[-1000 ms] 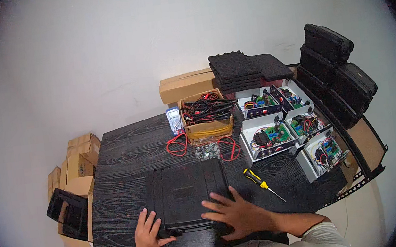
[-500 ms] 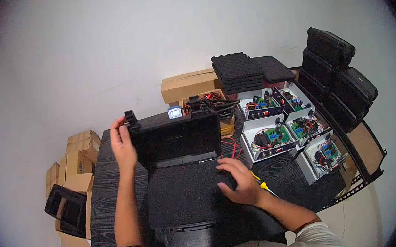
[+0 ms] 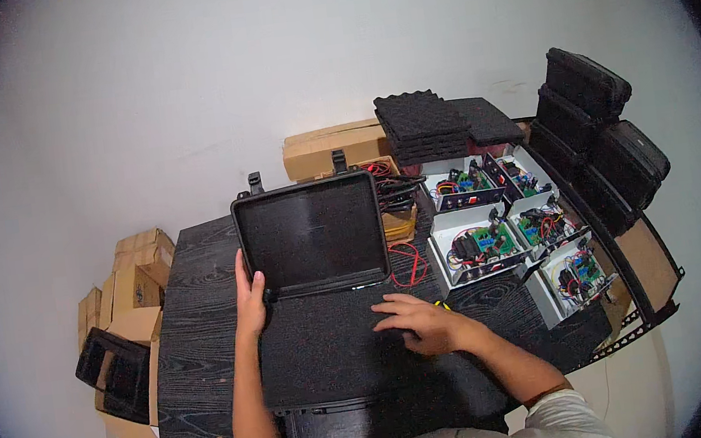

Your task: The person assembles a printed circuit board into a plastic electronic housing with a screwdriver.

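Head | left fingers (image 3: 241,268) pinch lid (image 3: 313,232) edge | right fingers (image 3: 393,308) half-spread above case (image 3: 322,348)

case lid (image 3: 313,232) raised | left hand (image 3: 251,306) gripping it | right hand (image 3: 423,325) unladen

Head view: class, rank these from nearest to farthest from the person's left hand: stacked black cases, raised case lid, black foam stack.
From the left hand:
1. Raised case lid: touching the hand, which is at its lower left edge.
2. Black foam stack: beyond the lid, to the right.
3. Stacked black cases: far right, past the foam.
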The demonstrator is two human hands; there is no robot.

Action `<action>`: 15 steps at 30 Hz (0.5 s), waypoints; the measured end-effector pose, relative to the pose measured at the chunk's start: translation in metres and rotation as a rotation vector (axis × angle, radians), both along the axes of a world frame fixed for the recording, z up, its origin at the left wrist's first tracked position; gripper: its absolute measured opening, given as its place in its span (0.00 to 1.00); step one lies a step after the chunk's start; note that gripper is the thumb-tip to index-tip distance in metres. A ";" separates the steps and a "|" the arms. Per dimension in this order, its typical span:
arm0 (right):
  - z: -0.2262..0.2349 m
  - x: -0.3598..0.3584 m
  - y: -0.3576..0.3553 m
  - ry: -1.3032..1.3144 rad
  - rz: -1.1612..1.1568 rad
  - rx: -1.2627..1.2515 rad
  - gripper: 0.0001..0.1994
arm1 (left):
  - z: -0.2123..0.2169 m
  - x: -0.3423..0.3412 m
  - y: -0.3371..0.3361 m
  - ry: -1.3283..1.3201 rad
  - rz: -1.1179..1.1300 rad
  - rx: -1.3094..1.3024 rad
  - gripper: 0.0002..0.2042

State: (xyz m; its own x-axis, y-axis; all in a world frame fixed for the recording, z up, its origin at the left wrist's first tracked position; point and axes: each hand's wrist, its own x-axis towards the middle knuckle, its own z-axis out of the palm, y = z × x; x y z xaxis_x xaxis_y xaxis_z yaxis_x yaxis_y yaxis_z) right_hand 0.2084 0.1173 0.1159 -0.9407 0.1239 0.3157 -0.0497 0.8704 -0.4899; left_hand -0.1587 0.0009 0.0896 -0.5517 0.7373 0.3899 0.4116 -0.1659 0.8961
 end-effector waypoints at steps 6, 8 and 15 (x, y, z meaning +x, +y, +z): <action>-0.007 -0.008 0.004 0.041 0.053 -0.085 0.27 | 0.001 0.007 0.003 -0.016 -0.022 -0.011 0.35; -0.012 -0.008 0.004 0.064 0.134 -0.051 0.26 | 0.001 0.010 0.005 -0.023 -0.030 -0.017 0.35; -0.003 -0.003 -0.004 0.011 0.028 0.063 0.26 | 0.001 0.009 -0.008 -0.031 -0.021 -0.052 0.35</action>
State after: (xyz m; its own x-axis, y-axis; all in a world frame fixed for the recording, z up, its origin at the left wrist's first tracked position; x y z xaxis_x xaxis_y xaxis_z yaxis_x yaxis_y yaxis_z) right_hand 0.2050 0.1135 0.1131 -0.9398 0.0773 0.3328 -0.0797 0.8977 -0.4334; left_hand -0.1496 -0.0073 0.0909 -0.5474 0.7676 0.3335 0.3804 -0.1267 0.9161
